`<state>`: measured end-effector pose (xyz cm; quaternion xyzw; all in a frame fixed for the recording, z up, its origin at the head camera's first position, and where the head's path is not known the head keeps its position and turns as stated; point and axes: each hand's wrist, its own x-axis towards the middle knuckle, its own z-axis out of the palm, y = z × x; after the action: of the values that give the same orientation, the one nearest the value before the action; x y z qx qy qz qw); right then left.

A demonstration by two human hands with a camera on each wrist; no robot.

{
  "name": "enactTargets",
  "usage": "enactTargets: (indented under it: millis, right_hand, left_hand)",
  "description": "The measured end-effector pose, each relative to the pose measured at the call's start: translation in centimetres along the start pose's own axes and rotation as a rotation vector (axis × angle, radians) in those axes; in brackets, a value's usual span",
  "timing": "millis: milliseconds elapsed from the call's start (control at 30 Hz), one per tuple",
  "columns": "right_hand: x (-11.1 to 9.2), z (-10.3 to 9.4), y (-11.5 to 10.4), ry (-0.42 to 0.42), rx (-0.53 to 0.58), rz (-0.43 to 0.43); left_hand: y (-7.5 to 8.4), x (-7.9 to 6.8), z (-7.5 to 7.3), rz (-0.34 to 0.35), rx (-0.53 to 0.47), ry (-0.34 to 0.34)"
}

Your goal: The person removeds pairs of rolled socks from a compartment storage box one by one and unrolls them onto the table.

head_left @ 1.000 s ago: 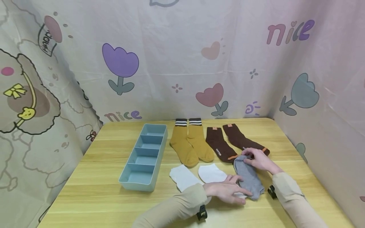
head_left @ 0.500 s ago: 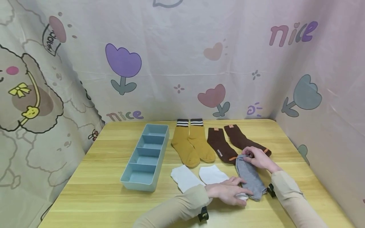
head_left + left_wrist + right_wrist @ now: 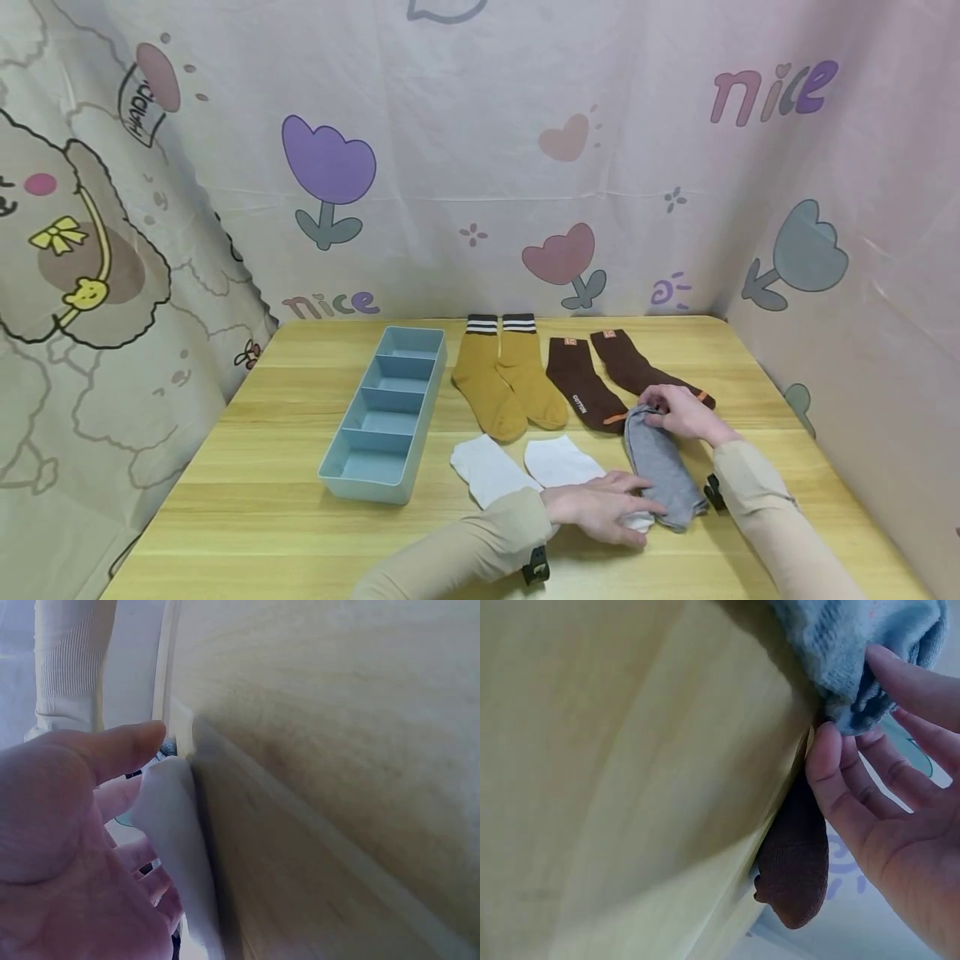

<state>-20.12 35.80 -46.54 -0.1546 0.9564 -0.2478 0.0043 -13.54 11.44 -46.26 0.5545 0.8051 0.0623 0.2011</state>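
In the head view, my right hand (image 3: pixel 682 414) pinches the upper end of the grey socks (image 3: pixel 663 479), which lie layered on the table. The right wrist view shows thumb and fingertips at the grey knit edge (image 3: pixel 817 652). My left hand (image 3: pixel 596 508) rests over the lower part of a white sock (image 3: pixel 558 460), fingers extended toward the grey socks and partly hiding the white one. From the left wrist, the white fabric (image 3: pixel 176 840) stands between the fingers and the table, thumb held out. A second white sock (image 3: pixel 491 473) lies left, partly behind my left sleeve.
A blue-grey four-section box (image 3: pixel 408 467) stands to the left. Two mustard socks (image 3: pixel 487 392) with striped cuffs lie behind the white ones. Two dark brown socks (image 3: pixel 581 383) lie to their right, near my right fingers. A patterned curtain (image 3: pixel 450 150) borders the table's back.
The head view has shifted slightly. The lower end of the grey socks has edged right, away from my left fingertips. My right hand keeps its pinch at the upper end.
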Motion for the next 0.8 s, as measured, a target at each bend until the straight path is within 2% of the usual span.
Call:
enactTargets:
  millis: [533,800]
  right_hand:
    - [0.54,-0.11,0.13,0.017,-0.025,0.027]
    - [0.88,0.15,0.2,0.039,-0.087,0.035]
  left_hand:
    - [-0.1,0.04,0.12,0.023,-0.003,-0.009]
    - [-0.02,0.04,-0.13,0.022,0.007,-0.012]
